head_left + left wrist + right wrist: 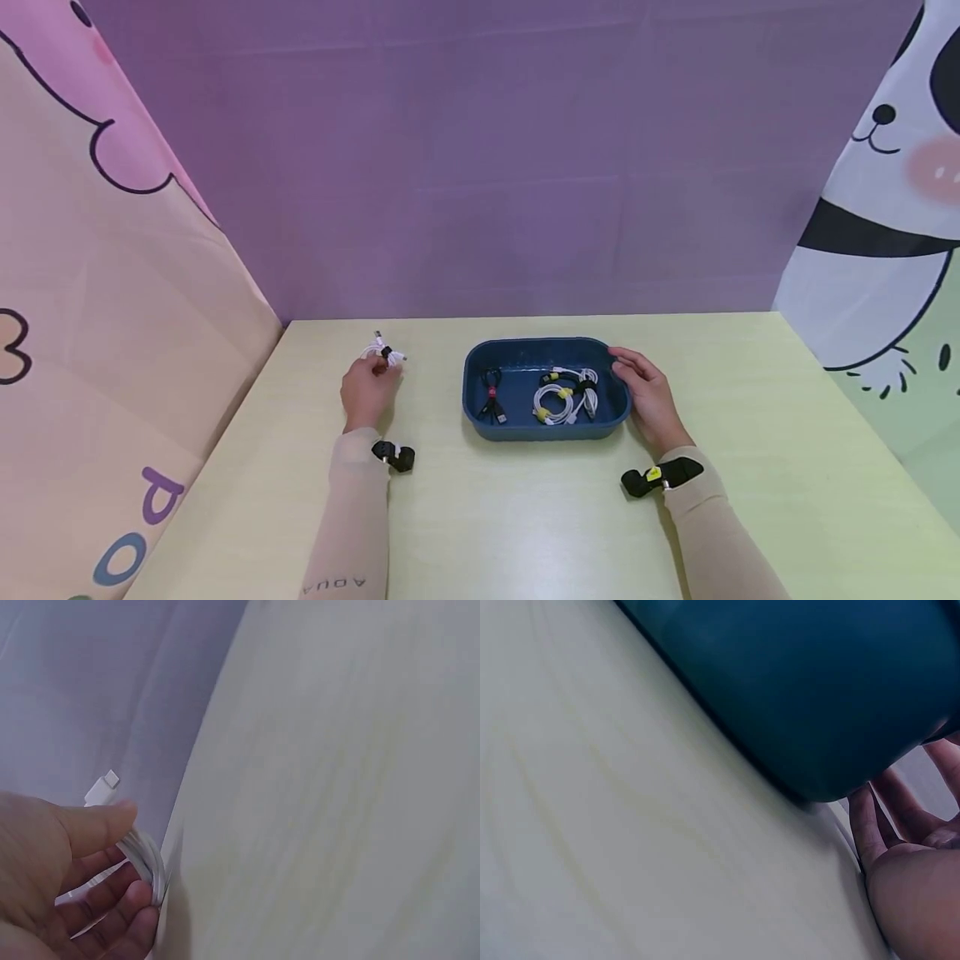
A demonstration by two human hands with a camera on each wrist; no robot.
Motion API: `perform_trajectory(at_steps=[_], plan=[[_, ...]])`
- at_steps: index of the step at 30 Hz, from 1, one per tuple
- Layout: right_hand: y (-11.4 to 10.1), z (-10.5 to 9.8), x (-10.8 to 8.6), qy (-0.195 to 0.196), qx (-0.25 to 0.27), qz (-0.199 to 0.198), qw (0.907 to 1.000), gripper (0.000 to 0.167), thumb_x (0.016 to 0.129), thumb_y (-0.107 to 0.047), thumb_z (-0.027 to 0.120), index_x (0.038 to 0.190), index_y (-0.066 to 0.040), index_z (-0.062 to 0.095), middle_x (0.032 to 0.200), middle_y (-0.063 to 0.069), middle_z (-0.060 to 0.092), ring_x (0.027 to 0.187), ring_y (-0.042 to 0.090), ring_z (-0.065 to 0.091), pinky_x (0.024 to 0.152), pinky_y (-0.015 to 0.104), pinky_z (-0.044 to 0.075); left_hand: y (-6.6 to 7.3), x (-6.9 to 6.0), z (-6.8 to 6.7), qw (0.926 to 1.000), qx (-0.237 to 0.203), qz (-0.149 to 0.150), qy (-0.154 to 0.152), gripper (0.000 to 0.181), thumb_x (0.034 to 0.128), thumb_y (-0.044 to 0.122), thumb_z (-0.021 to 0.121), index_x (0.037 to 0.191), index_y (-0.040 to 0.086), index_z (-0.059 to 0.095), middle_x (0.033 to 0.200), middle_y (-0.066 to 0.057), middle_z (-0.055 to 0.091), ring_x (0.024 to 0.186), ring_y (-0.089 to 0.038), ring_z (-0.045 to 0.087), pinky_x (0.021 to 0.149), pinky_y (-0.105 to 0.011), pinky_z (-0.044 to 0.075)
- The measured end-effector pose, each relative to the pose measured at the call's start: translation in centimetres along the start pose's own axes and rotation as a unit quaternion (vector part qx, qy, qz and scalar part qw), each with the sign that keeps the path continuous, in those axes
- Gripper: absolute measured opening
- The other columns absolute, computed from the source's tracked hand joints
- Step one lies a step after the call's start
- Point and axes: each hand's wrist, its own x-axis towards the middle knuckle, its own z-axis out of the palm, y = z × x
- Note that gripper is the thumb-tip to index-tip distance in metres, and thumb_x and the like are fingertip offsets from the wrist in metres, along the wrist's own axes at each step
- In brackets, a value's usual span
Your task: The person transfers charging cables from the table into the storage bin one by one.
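Observation:
At the left of the table, my left hand (367,393) pinches a coiled white cable (391,356) with a black tie round it. In the left wrist view the white cable (146,859) lies between thumb and curled fingers, a connector pointing up. My right hand (647,398) touches the right end of a dark blue bin (517,433), its fingers along the rim and wall. Inside the bin lie a black cable (492,398) with a red tie, a white coil (550,414) with yellow ties, and another white cable (589,398) with a black tie.
The pale table (517,517) runs back to a purple cloth (487,167). Printed cloth panels stand at the left (112,292) and right (862,292) sides. Black wrist cameras sit on the left sleeve (348,500) and right sleeve (712,525).

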Motion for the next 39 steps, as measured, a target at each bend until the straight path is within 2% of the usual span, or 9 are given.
perform_trajectory(at_steps=[3,11,16,25,39], plan=[[0.12,0.03,-0.03,-0.004,-0.004,0.003,1.0,0.043,0.104,-0.022,0.062,0.142,-0.004,0.057,0.119,-0.007,0.059,0.112,0.008,0.055,0.091,0.015,0.052,-0.18,-0.29,-0.02,0.9999,-0.007,-0.005,0.011,0.027,0.0974,0.024,0.067,0.108,0.0,0.072,0.104,-0.016,0.063,0.093,-0.033,0.058,0.081,-0.041,0.04],[-0.06,0.02,0.15,-0.006,-0.008,0.011,0.9999,0.047,0.104,-0.023,0.061,0.146,-0.002,0.053,0.122,-0.007,0.057,0.116,0.007,0.053,0.094,0.012,0.049,-0.18,-0.45,0.08,0.9994,-0.019,0.007,0.027,0.026,0.0964,0.023,0.069,0.104,-0.001,0.073,0.102,-0.017,0.064,0.093,-0.033,0.059,0.081,-0.04,0.04],[-0.06,-0.07,0.19,-0.003,-0.002,0.01,0.9999,0.044,0.104,-0.022,0.062,0.143,-0.005,0.056,0.122,-0.007,0.057,0.115,0.006,0.053,0.094,0.012,0.05,0.07,-0.5,0.02,0.9994,-0.021,0.007,0.025,0.025,0.097,0.022,0.069,0.105,-0.001,0.072,0.102,-0.016,0.064,0.094,-0.032,0.059,0.082,-0.039,0.041],[0.03,0.0,0.32,-0.01,-0.001,0.011,0.9999,0.049,0.104,-0.024,0.062,0.146,-0.002,0.052,0.124,-0.005,0.056,0.117,0.009,0.052,0.096,0.013,0.049,0.31,-0.71,-0.1,0.9995,-0.014,-0.004,0.026,0.024,0.0977,0.022,0.068,0.106,0.0,0.073,0.103,-0.016,0.064,0.094,-0.032,0.059,0.081,-0.039,0.041],[0.21,-0.13,0.17,-0.004,0.002,0.004,1.0,0.047,0.103,-0.022,0.062,0.145,-0.002,0.053,0.122,-0.007,0.057,0.116,0.007,0.053,0.095,0.013,0.05,0.62,-0.59,0.69,0.9977,-0.066,-0.014,0.011,0.024,0.0984,0.018,0.068,0.11,-0.002,0.072,0.106,-0.019,0.068,0.097,-0.031,0.061,0.083,-0.037,0.046]])
